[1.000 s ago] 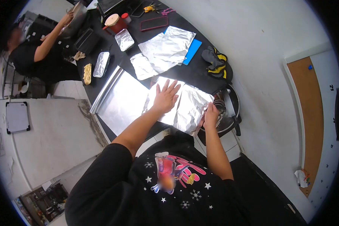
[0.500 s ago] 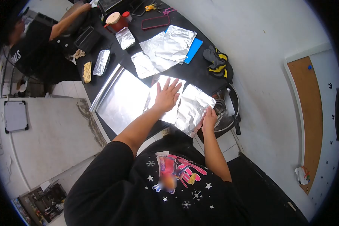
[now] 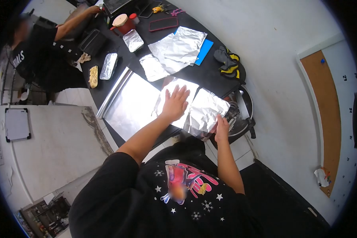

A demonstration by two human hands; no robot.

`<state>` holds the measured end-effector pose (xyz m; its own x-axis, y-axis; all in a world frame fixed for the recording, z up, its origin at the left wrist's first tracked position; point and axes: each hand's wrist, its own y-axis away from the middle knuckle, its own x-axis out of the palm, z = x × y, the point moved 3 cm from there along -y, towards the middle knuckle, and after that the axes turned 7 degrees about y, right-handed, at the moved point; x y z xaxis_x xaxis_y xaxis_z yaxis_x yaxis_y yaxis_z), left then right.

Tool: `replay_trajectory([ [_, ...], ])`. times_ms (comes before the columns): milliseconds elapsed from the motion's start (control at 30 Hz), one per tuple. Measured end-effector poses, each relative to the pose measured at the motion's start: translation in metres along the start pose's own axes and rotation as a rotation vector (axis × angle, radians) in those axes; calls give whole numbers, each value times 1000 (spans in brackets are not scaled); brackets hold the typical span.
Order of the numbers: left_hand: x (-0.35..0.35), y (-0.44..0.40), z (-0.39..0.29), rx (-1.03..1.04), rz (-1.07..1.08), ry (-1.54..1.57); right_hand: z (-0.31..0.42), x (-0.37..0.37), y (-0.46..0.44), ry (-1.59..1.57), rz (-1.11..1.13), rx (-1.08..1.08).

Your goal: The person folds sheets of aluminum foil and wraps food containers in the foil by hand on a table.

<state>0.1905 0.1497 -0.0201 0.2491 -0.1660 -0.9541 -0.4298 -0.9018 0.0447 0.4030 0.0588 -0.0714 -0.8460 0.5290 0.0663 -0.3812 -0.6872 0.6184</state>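
My left hand (image 3: 175, 104) lies flat with its fingers spread on a sheet of aluminium foil, pressing it against the black table. The right part of this foil sheet (image 3: 207, 108) is crinkled and reaches past the table edge. My right hand (image 3: 222, 127) pinches its right edge between thumb and fingers. To the left, smooth foil (image 3: 135, 105) stretches from a foil roll (image 3: 114, 93). Beyond my left hand lie several loose foil pieces (image 3: 174, 51), partly over a blue flat item (image 3: 204, 52).
Foil-covered loaf pans (image 3: 108, 66) and an uncovered filled pan (image 3: 93, 76) stand on the left. A red jug (image 3: 123, 24) and a phone (image 3: 164, 24) are farther back. Grey-yellow gloves (image 3: 227, 62) lie near a knife (image 3: 244, 105) on the right. A co-worker (image 3: 39, 51) stands at far left.
My right hand and the foil edge it holds have shifted slightly to the right and down. My left hand stays spread on the foil. The co-worker's arm has moved a little right.
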Motion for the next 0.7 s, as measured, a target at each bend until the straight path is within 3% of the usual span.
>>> replay_trajectory([
  [333,5,12,1,-35,19,22,-18,-4,4,103,-26,-153],
  [633,6,12,1,-40,-42,42,-30,-4,15,39,-71,-74],
  [700,7,11,1,-54,-50,31,-33,-1,13,74,-116,-136],
])
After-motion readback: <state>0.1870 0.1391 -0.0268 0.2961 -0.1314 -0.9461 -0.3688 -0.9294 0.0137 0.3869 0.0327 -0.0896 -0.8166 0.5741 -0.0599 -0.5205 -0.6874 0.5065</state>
